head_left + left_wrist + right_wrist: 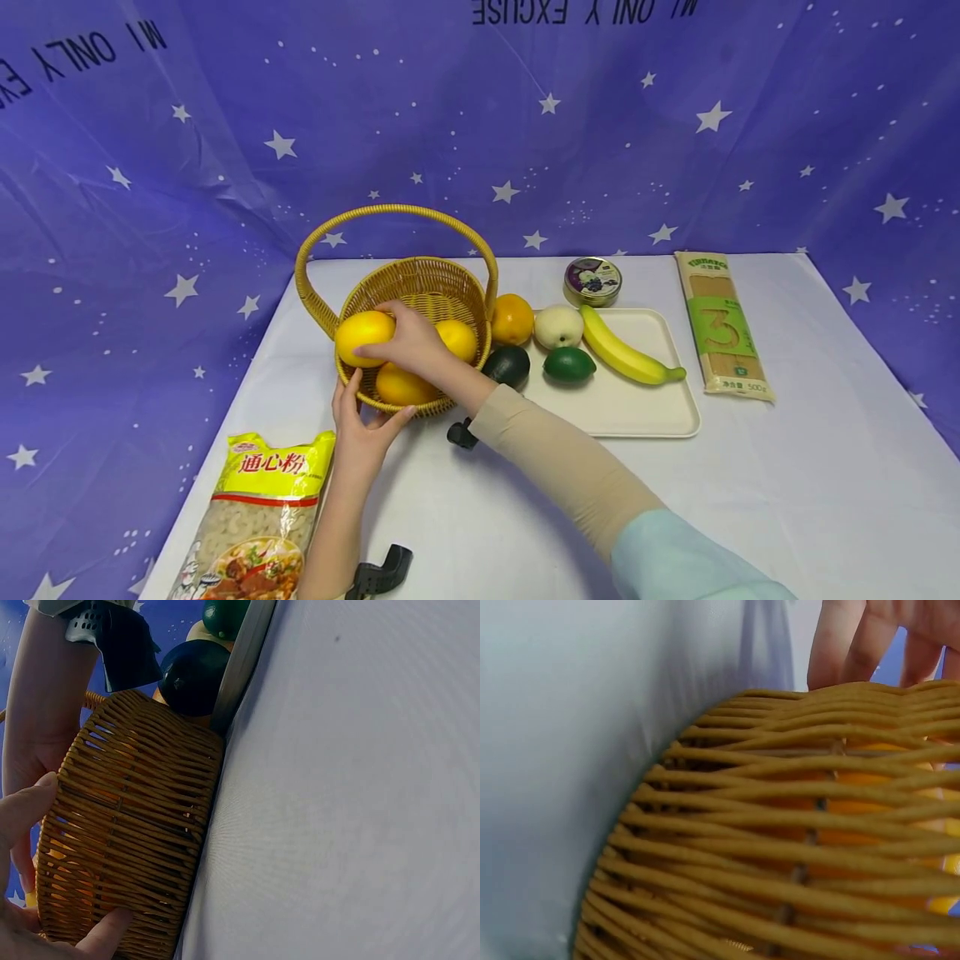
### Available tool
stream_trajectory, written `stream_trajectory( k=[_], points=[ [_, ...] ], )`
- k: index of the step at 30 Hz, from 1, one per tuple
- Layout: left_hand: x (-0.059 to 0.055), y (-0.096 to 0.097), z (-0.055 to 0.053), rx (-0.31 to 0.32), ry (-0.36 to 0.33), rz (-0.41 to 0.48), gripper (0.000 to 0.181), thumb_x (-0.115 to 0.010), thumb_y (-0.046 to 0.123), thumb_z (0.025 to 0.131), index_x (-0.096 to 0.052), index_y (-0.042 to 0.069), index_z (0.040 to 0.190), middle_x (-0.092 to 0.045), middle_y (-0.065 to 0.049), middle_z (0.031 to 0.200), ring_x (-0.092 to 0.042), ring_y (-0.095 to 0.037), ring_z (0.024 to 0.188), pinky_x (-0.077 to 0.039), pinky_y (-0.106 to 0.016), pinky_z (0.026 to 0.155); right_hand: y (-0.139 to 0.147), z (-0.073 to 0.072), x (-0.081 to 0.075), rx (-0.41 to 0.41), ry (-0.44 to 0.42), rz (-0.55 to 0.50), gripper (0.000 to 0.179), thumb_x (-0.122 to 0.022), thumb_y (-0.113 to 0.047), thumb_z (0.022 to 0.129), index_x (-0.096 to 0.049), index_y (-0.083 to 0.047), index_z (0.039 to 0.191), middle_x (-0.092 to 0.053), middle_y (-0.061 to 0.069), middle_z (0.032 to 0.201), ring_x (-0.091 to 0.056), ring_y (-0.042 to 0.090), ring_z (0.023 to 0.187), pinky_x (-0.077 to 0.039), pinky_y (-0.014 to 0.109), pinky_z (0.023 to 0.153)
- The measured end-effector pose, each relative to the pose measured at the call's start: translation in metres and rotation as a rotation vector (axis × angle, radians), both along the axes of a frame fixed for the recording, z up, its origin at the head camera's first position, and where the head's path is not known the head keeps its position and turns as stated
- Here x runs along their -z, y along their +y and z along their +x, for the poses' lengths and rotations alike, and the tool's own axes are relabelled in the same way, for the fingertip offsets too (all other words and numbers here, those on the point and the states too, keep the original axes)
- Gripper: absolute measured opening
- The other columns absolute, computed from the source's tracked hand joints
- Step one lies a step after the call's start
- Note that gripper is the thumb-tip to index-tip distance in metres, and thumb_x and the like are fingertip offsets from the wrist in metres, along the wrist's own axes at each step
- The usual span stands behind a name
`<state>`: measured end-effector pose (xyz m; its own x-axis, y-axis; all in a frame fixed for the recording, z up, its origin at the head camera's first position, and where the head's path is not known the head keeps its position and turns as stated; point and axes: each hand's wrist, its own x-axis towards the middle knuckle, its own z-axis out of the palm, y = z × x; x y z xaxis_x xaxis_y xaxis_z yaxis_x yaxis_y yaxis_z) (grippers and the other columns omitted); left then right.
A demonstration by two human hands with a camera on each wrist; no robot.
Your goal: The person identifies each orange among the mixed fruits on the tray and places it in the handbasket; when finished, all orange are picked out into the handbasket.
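Note:
My right hand (pixel 408 337) grips a yellow-orange oval fruit (pixel 365 337) at the left rim of a wicker basket (pixel 420 275). Inside the basket are more fruits of that kind, one at the right (pixel 457 340) and one nearer the front (pixel 403 385). My left hand (pixel 363 429) touches the basket's near left side, thumb and fingers spread. In the left wrist view, its thumb (pixel 34 802) reaches the rim and another finger (pixel 109 930) rests against the woven wall (pixel 127 825). The right wrist view shows mostly the basket's side (pixel 780 847), the held fruit being hidden there.
Right of the basket, a cream tray (pixel 615 421) bears a banana (pixel 630 354), a pale round fruit (pixel 558 327), a green lime-like fruit (pixel 569 365) and others. Behind it stands a round tin (pixel 592 279). A noodle pack (pixel 723 325) lies right, a macaroni bag (pixel 258 508) front left.

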<state>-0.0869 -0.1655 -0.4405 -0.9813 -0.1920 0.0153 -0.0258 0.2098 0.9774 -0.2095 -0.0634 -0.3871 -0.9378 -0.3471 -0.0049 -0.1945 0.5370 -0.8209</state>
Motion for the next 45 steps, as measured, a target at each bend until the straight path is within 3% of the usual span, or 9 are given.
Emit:
stream_trajectory(
  k=[12, 19, 28, 36, 45],
  points=[
    [-0.004, 0.001, 0.001, 0.01, -0.02, 0.003, 0.099, -0.078, 0.015, 0.083, -0.012, 0.013, 0.156, 0.011, -0.002, 0.158, -0.013, -0.029, 0.143, -0.042, -0.045, 0.103, 0.001, -0.002, -0.003, -0.027, -0.051, 0.044, 0.08, -0.079, -0.044, 0.077, -0.045, -0.014, 0.143, -0.058, 0.007, 0.129, -0.057, 0.022, 0.11, -0.051, 0.038, 0.088],
    [-0.022, 0.006, 0.004, 0.018, -0.064, 0.024, 0.097, -0.076, 0.01, 0.083, -0.01, 0.007, 0.155, 0.012, -0.007, 0.158, -0.012, -0.032, 0.143, -0.04, -0.047, 0.104, 0.004, -0.003, -0.002, -0.035, -0.035, 0.045, 0.075, -0.078, -0.044, 0.079, -0.047, -0.014, 0.142, -0.056, 0.006, 0.133, -0.055, 0.022, 0.114, -0.049, 0.039, 0.092],
    [0.0, 0.001, -0.002, 0.008, -0.029, 0.012, 0.1, -0.079, 0.015, 0.082, -0.011, 0.012, 0.155, 0.012, -0.003, 0.158, -0.013, -0.029, 0.143, -0.042, -0.043, 0.103, 0.014, -0.001, -0.005, -0.06, -0.042, 0.04, 0.073, -0.075, -0.042, 0.082, -0.046, -0.013, 0.142, -0.053, 0.007, 0.137, -0.051, 0.024, 0.121, -0.046, 0.04, 0.098],
    [0.0, 0.001, 0.0, 0.012, -0.029, 0.021, 0.1, -0.078, 0.015, 0.082, -0.01, 0.013, 0.156, 0.012, -0.002, 0.158, -0.012, -0.028, 0.143, -0.042, -0.043, 0.103, 0.023, 0.001, -0.01, -0.069, -0.029, 0.048, 0.073, -0.074, -0.045, 0.083, -0.046, -0.015, 0.143, -0.05, 0.006, 0.14, -0.049, 0.024, 0.125, -0.043, 0.04, 0.103],
    [0.001, 0.001, 0.0, -0.004, -0.002, -0.003, 0.099, -0.08, 0.016, 0.081, -0.014, 0.012, 0.155, 0.008, -0.005, 0.159, -0.015, -0.03, 0.142, -0.044, -0.043, 0.1, 0.048, 0.008, -0.031, -0.092, -0.015, -0.044, 0.069, -0.072, -0.043, 0.085, -0.045, -0.018, 0.144, -0.05, 0.005, 0.139, -0.056, 0.025, 0.116, -0.051, 0.036, 0.092]
  ],
)
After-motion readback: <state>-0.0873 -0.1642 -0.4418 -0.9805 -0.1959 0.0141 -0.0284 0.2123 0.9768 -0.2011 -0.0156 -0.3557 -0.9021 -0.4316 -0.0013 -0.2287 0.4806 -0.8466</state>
